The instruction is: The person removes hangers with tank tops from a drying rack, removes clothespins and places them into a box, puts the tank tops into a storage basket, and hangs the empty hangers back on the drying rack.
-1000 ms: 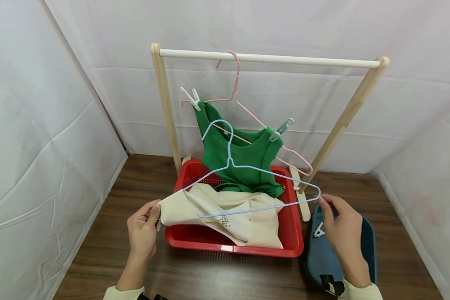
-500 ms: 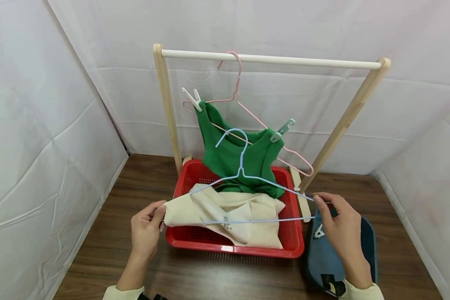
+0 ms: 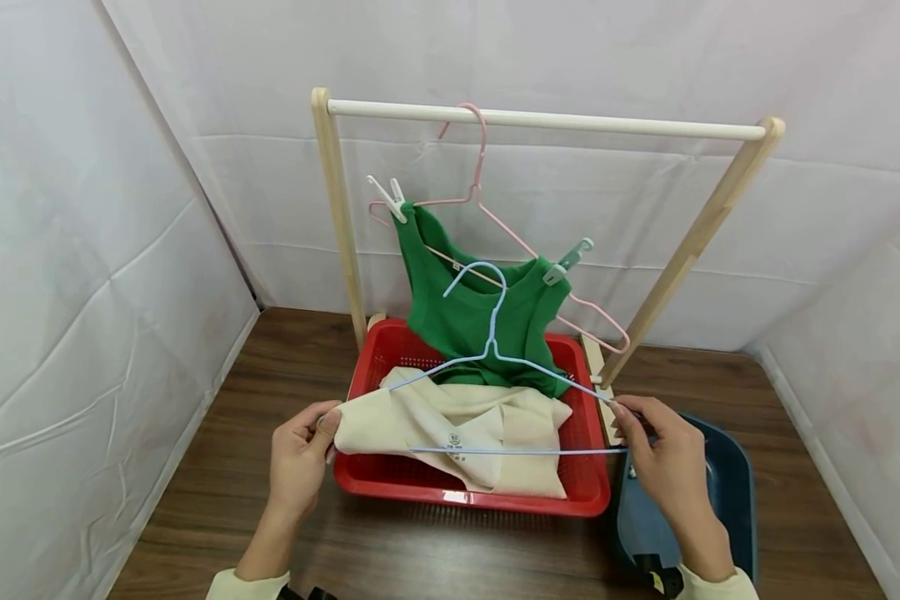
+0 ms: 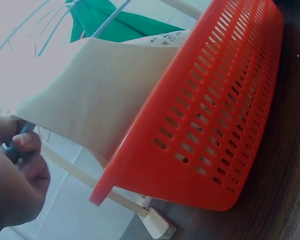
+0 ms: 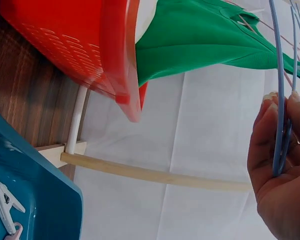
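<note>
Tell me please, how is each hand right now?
Left hand: closed, pinching cream garment and light-blue clothes hanger.
Right hand: closed, holding the same hanger.

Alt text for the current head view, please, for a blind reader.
A person's left hand pinches a cream garment over one end of a blue hanger; the right hand grips the other end. The garment lies partly in a red basket; behind, a green top hangs by a pink hanger from a rack.
</note>
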`<state>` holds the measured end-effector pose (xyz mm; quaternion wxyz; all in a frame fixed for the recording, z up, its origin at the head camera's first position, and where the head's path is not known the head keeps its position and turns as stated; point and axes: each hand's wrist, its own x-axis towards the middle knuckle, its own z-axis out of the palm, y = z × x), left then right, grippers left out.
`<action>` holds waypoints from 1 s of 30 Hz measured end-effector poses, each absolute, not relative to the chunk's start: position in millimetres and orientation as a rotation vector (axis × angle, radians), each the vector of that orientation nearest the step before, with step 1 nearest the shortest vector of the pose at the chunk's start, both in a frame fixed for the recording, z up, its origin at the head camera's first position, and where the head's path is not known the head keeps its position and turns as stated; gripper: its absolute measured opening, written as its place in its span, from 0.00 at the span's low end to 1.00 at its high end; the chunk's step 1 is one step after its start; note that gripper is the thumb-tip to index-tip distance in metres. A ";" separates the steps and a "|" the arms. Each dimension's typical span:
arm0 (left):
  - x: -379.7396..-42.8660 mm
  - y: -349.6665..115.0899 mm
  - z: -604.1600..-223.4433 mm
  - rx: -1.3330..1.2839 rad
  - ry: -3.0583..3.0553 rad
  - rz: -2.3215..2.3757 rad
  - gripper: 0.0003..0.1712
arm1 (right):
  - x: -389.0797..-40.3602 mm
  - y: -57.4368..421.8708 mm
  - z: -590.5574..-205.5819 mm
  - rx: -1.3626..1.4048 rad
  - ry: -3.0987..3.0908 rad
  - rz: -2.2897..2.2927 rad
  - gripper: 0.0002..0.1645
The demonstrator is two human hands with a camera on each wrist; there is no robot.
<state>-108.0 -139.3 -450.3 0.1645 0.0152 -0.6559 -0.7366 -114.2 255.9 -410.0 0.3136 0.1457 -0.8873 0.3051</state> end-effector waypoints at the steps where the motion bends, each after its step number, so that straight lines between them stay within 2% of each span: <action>1: -107.8 -139.5 -450.3 0.040 -1.883 -2.112 0.08 | -114.0 256.1 -410.1 0.390 -2.328 0.812 0.12; 7: -107.1 -138.5 -448.9 0.009 -1.927 -2.175 0.10 | -113.5 259.7 -411.4 0.425 -2.289 0.846 0.12; 18: -110.7 -133.8 -442.6 0.033 -1.958 -2.029 0.05 | -110.3 273.0 -414.6 0.499 -2.250 0.882 0.10; 30: -111.5 -134.5 -438.2 0.047 -1.854 -2.056 0.04 | -102.5 294.6 -408.5 0.503 -2.117 0.923 0.04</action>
